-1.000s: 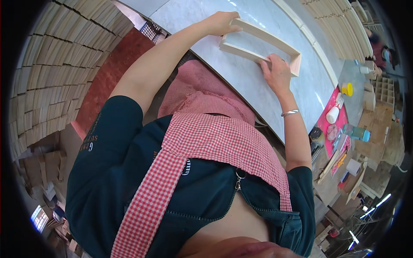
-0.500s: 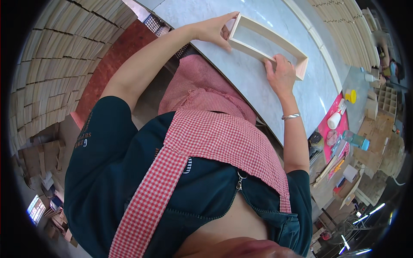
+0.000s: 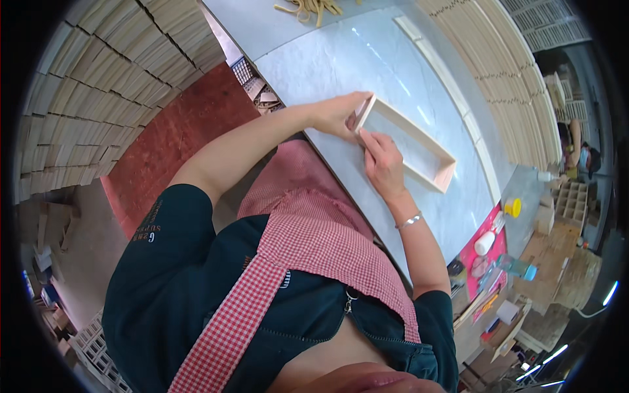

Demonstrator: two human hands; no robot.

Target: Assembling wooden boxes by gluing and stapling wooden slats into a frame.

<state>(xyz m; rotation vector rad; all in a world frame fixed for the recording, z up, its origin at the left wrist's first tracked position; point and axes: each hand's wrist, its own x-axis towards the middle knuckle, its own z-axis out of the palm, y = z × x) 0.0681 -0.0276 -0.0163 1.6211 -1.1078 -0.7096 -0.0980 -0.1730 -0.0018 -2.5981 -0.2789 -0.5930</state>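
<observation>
A long, narrow rectangular frame of pale wood (image 3: 415, 131) lies slantwise over the light marbled tabletop (image 3: 321, 62), and the table surface shows through its middle. Its left short end is in the grip of my left hand (image 3: 336, 116), whose fingers wrap around the outside and are partly hidden behind it. Close beside that, my right hand (image 3: 384, 164) is closed with its fingertips at the near left corner of the frame. The right end of the frame is free of both hands.
Long pale wooden strips (image 3: 452, 98) run along the table's far side, with stacked boards (image 3: 488, 72) beyond. A bundle of yellowish strips (image 3: 311, 8) lies at the top. To the right sit a white bottle (image 3: 485, 243), a yellow container (image 3: 512, 208) and a blue-capped clear bottle (image 3: 516, 267).
My right hand has shifted left along the near side, from near the frame's right end to its left corner. My left hand keeps its hold. The whole view has shifted.
</observation>
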